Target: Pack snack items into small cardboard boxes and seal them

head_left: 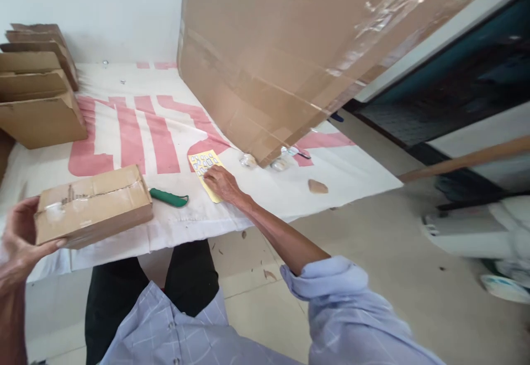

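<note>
A closed brown cardboard box [93, 202] lies near the table's front edge, and my left hand [25, 235] grips its left end between thumb and fingers. My right hand [223, 181] rests on a yellow sheet [213, 192] with rows of small white stickers. Its fingers are bent together over the sheet's right part, and what they pinch, if anything, is hidden. Between box and sheet lies a tool with a green handle [168, 197], its other end out of sight by the box.
Folded brown cartons [45, 100] stand at the left of the cloth-covered table [265, 202]. A large cardboard panel [269, 61] rises behind the sheet. Small clear-wrapped items [281, 162] and a brown piece [318, 186] lie to the right.
</note>
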A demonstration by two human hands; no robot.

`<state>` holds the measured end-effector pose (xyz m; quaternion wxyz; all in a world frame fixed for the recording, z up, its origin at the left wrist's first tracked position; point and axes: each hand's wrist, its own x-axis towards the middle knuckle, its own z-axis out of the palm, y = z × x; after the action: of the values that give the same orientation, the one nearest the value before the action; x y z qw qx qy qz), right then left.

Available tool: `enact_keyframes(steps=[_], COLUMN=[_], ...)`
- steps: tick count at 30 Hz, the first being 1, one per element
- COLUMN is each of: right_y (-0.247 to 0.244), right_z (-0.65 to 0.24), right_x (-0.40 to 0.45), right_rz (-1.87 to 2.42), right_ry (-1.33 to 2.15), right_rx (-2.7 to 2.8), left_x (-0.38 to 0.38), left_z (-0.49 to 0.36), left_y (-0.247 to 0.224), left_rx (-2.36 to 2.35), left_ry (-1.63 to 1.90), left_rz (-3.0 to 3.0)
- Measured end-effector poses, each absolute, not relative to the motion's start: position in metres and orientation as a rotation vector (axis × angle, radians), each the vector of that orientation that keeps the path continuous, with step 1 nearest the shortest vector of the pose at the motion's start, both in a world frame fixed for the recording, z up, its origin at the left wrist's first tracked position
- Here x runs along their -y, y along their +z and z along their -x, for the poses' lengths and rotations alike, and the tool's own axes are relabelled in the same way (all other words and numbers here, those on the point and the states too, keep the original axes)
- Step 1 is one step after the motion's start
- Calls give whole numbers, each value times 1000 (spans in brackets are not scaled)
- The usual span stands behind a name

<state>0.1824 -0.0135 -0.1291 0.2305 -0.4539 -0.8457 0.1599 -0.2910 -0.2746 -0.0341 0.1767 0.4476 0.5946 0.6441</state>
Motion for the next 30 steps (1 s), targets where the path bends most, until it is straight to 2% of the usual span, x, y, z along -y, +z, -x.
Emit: enact_keyframes(steps=[5,10,15,22,30], right_y=[-134,-123,-83,-21,-28], right_z=[-186,-181,-146,-79,-58], right_x=[24,31,59,133,171], right_rz=[1231,1224,1009,665,614], right_ry=[394,382,431,737,749], right_rx=[2331,2239,2113,2121,2127], left_x=[303,324,332,338,358], left_z=[276,268,262,251,246], left_y=[-43,-49,-48,-43,-41], left_rx=[-1491,-1525,-1573,-1584,-1607], left_ry=[1746,1605,1510,1463,1486], left_rz=[-1354,-1394,-1375,-1419,-1447])
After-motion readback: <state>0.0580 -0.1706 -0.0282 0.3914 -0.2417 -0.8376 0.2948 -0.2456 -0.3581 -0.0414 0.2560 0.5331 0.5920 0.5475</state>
